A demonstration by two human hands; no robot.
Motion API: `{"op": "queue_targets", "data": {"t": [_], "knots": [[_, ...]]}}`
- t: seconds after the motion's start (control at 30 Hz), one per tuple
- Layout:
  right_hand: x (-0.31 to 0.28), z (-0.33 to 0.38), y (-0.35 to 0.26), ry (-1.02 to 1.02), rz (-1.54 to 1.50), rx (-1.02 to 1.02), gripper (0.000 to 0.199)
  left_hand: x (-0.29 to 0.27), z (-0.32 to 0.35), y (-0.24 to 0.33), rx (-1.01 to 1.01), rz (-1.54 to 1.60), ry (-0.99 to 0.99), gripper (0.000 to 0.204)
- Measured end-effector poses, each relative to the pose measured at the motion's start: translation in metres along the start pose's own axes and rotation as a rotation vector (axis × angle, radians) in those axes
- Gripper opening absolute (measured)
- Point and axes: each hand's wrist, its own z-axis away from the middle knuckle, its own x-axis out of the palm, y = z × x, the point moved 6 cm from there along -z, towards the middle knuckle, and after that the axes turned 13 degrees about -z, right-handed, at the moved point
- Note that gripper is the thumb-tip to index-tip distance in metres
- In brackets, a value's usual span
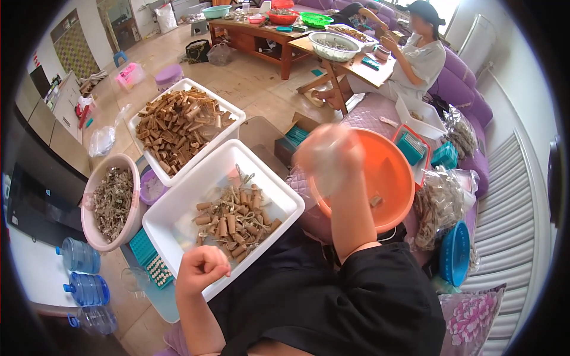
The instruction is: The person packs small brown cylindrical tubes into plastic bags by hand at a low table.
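Observation:
My left hand [202, 268] is closed, fingers curled in, over the near edge of a white plastic tub [169, 207]. Whatever it may hold is hidden. Inside that tub lies a heap of brown cardboard tubes [224, 225], some with pale cords. My right hand [332, 155] is raised over the left rim of an orange basin [395, 178] and smeared by motion. A whitish, see-through blur shows at it; I cannot make out what that is. One small brown piece [376, 201] lies in the orange basin.
A second white tub [237, 121] with brown pieces stands behind. Left are a pink basin [88, 204] of tangled bits, a teal tray [142, 246] and several water jugs [83, 255]. On the right stand a blue basket [456, 252] and bagged cords [436, 204]. A person [424, 53] sits at a table [371, 74].

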Motion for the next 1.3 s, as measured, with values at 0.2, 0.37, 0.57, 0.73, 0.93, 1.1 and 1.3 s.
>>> {"op": "queue_targets", "data": {"t": [0.2,0.37,0.57,0.73,0.93,1.1,1.3], "knots": [[-0.132,0.066,-0.071,0.803,-0.699,-0.375,0.023,-0.029,0.038,-0.028,-0.047,0.029,0.230,0.035],[-0.142,0.111,-0.025,1.166,-0.496,-0.168,0.023,-0.055,0.073,-0.047,-0.029,0.155,0.403,0.034],[-0.120,0.093,-0.002,1.099,-0.161,-0.246,0.019,-0.070,0.084,-0.048,0.068,0.329,0.578,0.032],[-0.006,0.024,0.036,0.150,0.912,0.144,0.007,-0.078,0.086,-0.049,0.097,0.371,0.610,0.030],[0.073,0.067,0.069,-0.791,0.596,1.003,0.025,-0.073,0.088,-0.043,0.119,0.281,0.567,0.029],[0.006,0.063,0.001,-0.145,0.819,0.875,0.021,-0.082,0.111,-0.045,0.083,0.253,0.670,0.028],[-0.095,0.141,-0.072,0.302,1.802,1.303,0.026,-0.091,0.126,-0.047,0.113,0.250,0.721,0.028]]}}
